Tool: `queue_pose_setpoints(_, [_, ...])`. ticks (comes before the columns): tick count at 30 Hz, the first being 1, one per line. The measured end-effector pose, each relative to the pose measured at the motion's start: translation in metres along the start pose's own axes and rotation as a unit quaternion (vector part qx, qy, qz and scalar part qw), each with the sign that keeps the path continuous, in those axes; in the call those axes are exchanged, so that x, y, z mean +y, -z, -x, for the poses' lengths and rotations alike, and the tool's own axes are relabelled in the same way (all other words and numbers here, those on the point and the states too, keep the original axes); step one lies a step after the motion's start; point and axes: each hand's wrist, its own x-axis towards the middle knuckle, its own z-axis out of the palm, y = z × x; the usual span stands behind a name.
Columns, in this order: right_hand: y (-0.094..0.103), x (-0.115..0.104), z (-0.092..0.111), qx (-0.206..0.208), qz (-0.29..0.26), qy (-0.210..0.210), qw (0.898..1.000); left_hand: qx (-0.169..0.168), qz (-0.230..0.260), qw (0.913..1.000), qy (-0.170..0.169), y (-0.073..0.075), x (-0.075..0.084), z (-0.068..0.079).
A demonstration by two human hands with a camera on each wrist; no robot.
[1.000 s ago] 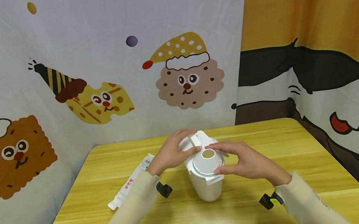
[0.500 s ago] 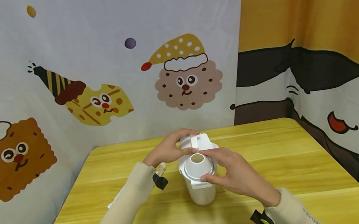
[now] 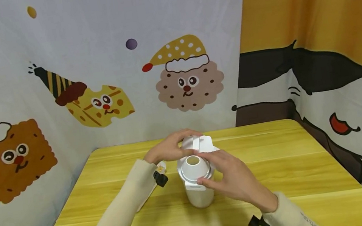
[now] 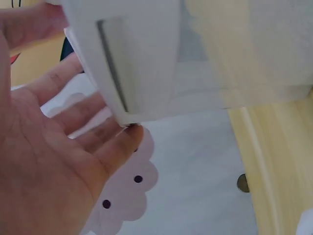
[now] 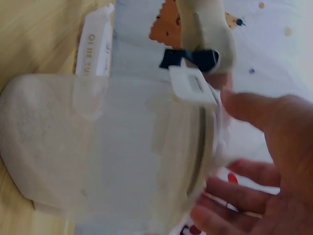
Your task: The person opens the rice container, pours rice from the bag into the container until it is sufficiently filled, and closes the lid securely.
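Note:
A white plastic storage container with a lid stands on the table in the head view. On the lid are a raised round part with a hole and a flap at the far side. My left hand holds the lid's far left part, thumb on top; in the left wrist view its fingers reach the lid's edge. My right hand holds the round part between thumb and fingers. In the right wrist view the translucent wall shows a paler, grainy zone near the base; its contents are unclear.
A long white printed packet lies left of the container, mostly behind my left sleeve in the head view. The wooden table ends at a cartoon-print curtain behind and at the sides. Each wrist carries a small black camera.
The container has shifted a little left along the table, with both hands on it. My left forearm now covers more of the packet.

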Motion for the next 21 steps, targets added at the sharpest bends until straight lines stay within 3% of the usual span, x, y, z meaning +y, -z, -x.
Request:
queue_pose_setpoints(6, [0.018,0.025,-0.006,-0.041,-0.112,-0.006,0.993,0.015,-0.05,0.9983,0.026,0.002,0.013,0.004])
queue_pose_setpoints(11, [0.028,0.056,-0.01,-0.064,-0.173,-0.026,0.982,0.021,-0.088,0.9952,0.036,0.001,0.025,0.004])
queue_pose_setpoints(16, [0.025,0.087,-0.016,-0.096,-0.223,-0.051,0.969,0.009,-0.122,0.9902,0.067,0.0,0.035,0.003])
queue_pose_setpoints(21, [0.012,0.111,-0.022,-0.135,-0.283,-0.054,0.948,-0.002,-0.137,0.9878,0.074,0.001,0.04,0.003])
